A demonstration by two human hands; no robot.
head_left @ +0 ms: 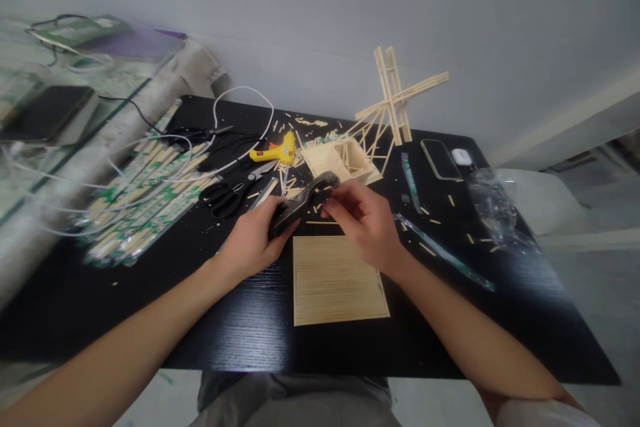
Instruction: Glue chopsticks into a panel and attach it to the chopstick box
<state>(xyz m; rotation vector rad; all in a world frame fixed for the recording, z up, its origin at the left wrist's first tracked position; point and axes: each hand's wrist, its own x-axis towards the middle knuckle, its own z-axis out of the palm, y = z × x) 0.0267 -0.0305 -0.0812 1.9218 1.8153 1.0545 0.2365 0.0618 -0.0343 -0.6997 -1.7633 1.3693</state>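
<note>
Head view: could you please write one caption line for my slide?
Left hand holds a dark tool, right hand close by, above a table with a stick model, panel and glue gun.

We look from only one camera, which is worn on the head and faces forward and down. It stands above the lap [295, 403], which we see at the bottom centre of the frame. Before us, the black table [245, 340] spreads over the middle, its far edge sloping down toward the right. The left forearm [135, 333] and the right forearm [460, 320] enter from below, very near to us; the left hand [250, 237] and right hand [367, 223] meet around the centre. Farther away, the grey wall [350, 7] fills the top.
</note>
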